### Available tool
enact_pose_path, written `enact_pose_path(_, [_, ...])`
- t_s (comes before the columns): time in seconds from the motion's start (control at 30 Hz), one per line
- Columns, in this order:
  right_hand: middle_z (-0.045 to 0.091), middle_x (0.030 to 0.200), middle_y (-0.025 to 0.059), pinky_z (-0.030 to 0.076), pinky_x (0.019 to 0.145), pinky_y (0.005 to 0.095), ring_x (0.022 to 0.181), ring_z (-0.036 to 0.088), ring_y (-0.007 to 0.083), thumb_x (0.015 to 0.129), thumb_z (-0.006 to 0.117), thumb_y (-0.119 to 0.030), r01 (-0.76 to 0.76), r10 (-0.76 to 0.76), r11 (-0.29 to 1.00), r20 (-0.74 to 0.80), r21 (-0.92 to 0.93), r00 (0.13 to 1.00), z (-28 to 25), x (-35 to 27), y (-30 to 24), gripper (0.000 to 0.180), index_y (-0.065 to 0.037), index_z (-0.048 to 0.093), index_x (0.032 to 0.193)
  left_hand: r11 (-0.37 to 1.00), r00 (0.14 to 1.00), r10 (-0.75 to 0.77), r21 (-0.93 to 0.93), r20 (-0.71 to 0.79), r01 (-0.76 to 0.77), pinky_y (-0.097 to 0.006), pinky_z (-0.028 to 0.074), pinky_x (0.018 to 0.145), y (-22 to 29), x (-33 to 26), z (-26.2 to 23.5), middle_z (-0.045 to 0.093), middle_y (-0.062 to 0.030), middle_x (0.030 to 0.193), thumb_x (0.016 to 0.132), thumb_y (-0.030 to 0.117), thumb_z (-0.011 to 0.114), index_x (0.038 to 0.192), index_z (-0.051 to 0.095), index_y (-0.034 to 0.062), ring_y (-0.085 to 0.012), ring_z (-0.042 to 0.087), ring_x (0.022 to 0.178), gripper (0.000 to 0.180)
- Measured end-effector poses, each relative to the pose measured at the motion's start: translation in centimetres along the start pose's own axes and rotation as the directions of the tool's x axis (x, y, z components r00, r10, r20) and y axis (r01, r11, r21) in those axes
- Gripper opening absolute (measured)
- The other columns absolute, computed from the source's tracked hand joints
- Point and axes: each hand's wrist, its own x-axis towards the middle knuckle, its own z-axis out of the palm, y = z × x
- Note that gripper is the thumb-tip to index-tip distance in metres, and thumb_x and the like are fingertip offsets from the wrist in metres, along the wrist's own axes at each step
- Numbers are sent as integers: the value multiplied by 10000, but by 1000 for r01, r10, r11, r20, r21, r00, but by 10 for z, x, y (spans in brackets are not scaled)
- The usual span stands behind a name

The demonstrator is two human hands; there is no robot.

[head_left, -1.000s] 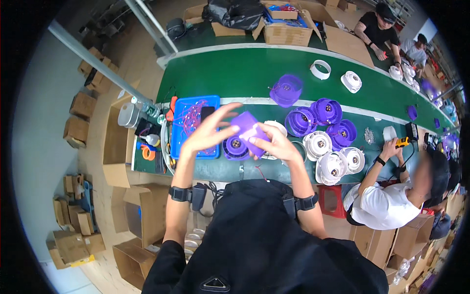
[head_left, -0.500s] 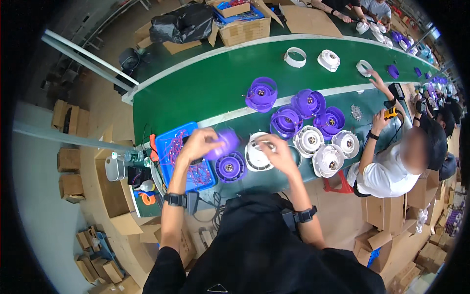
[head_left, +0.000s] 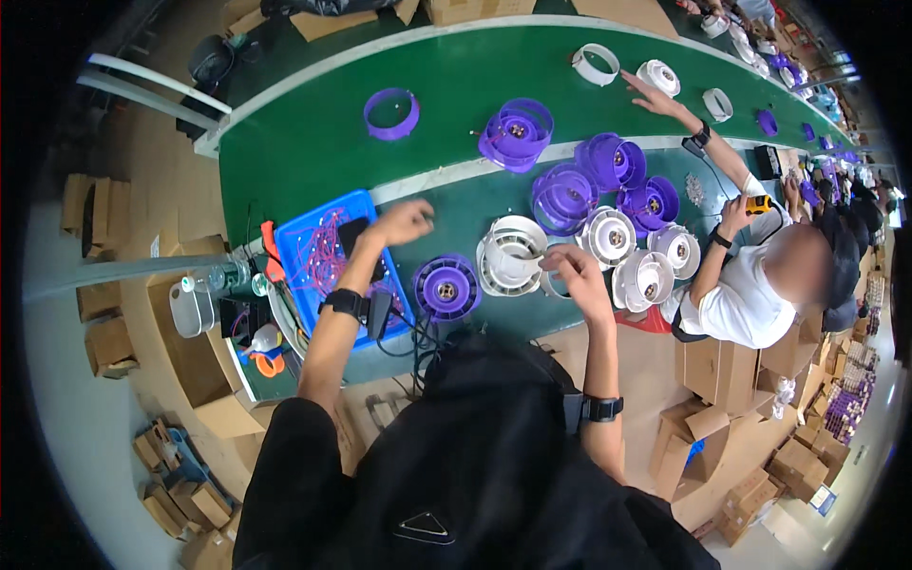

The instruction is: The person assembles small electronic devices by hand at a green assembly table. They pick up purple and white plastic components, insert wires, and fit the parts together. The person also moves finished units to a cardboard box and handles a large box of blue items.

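My left hand [head_left: 404,223] hovers past the blue tray's edge, fingers loosely apart and nothing in them. A purple ring [head_left: 391,115] lies by itself on the green belt beyond it. My right hand [head_left: 578,275] pinches the right edge of a white ring [head_left: 518,268], which appears to sit over a white round housing [head_left: 503,285]; whether it is seated or tilted I cannot tell. Between my hands, near the table's front edge, rests a purple round housing [head_left: 446,289] with slots around a metal centre.
At left, a blue tray [head_left: 366,201] holds red and purple wires. Several purple housings [head_left: 564,198] and white housings [head_left: 608,237] crowd the table right of my hand. A co-worker's hand [head_left: 651,95] reaches over the green belt [head_left: 304,142]. Black cables [head_left: 425,347] hang near me.
My left hand has let go of the purple ring, now on the green belt, and is empty. My right hand stays at the white housing. The view has shifted, and the co-worker's hand has moved left.
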Motion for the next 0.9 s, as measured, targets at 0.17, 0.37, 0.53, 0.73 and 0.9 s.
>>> enact_pose_path(0.17, [669, 847, 111, 485, 717, 275, 802, 630, 146, 868, 489, -81, -65, 66, 998, 149, -14, 987, 7, 16, 28, 198, 45, 597, 976, 983, 991, -124, -128, 39, 128, -392, 511, 755, 5, -56, 59, 680, -171, 900, 821, 230, 609, 1063, 615, 29, -307, 657, 843, 315])
enact_pose_path(0.37, [665, 879, 134, 483, 716, 282, 813, 640, 166, 836, 558, -153, -145, 180, 966, 155, -215, 971, 6, 20, 68, 322, -20, 578, 1128, 916, 917, -375, -96, 134, 389, -384, 528, 645, 15, -62, 56, 664, -204, 918, 851, 213, 570, 1120, 580, 35, -274, 675, 705, 323])
enact_pose_path(0.53, [634, 837, 116, 460, 708, 299, 752, 584, 151, 832, 580, -175, -140, 167, 968, 115, -207, 979, 7, 22, 71, 462, -67, 504, 1275, 980, 969, -193, -14, 156, 198, -369, 542, 571, 22, -58, 53, 658, -200, 771, 871, 123, 478, 1258, 450, 33, -260, 667, 614, 398])
enact_pose_path(0.73, [643, 849, 136, 469, 727, 310, 739, 607, 185, 809, 591, -175, -148, 179, 944, 82, -294, 980, 9, 24, 77, 531, -57, 474, 1313, 922, 939, -343, -195, -15, 334, -384, 549, 513, 18, -64, 15, 640, -228, 724, 851, 32, 450, 1229, 397, -33, -277, 667, 587, 387])
enact_pose_path(0.9, [641, 820, 142, 480, 720, 319, 749, 624, 201, 807, 586, -162, -147, 168, 952, 57, -267, 984, 15, 24, 78, 459, -51, 529, 1248, 796, 793, -477, -568, -379, 208, -359, 554, 437, -17, -47, -49, 631, -232, 695, 890, 28, 426, 1284, 258, -65, -281, 649, 516, 438])
